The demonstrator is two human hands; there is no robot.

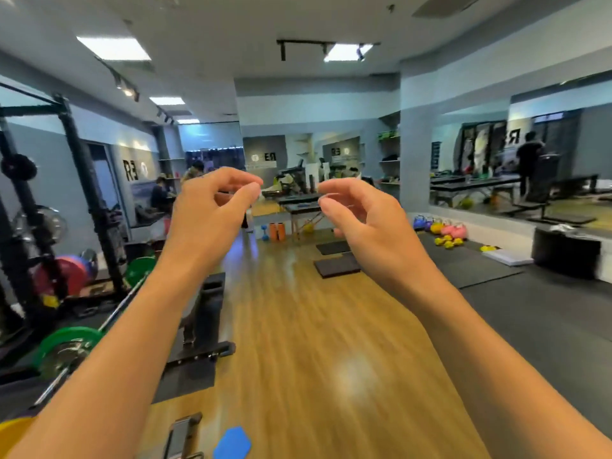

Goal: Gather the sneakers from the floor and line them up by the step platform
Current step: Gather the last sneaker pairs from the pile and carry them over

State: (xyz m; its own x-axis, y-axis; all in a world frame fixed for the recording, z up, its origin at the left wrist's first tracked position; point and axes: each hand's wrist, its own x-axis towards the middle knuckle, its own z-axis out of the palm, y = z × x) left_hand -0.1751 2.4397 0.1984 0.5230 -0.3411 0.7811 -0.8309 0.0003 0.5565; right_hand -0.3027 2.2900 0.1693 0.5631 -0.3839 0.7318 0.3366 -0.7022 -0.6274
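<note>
Both arms are stretched out in front of me at chest height over a wooden gym floor [298,326]. My left hand [208,210] has its fingers loosely curled with thumb and fingertips close together, and it holds nothing. My right hand [361,213] mirrors it, fingers loosely curled and empty. The two hands are a short gap apart. No sneakers show on the floor. Two dark flat step platforms [336,268] lie on the wood beyond my right hand.
A squat rack [82,193] and a barbell with green plates [69,346] stand at the left. Black mats [530,309] cover the floor at the right, with coloured kettlebells [443,228] and a black box [566,256] by the mirror wall. People stand at the back.
</note>
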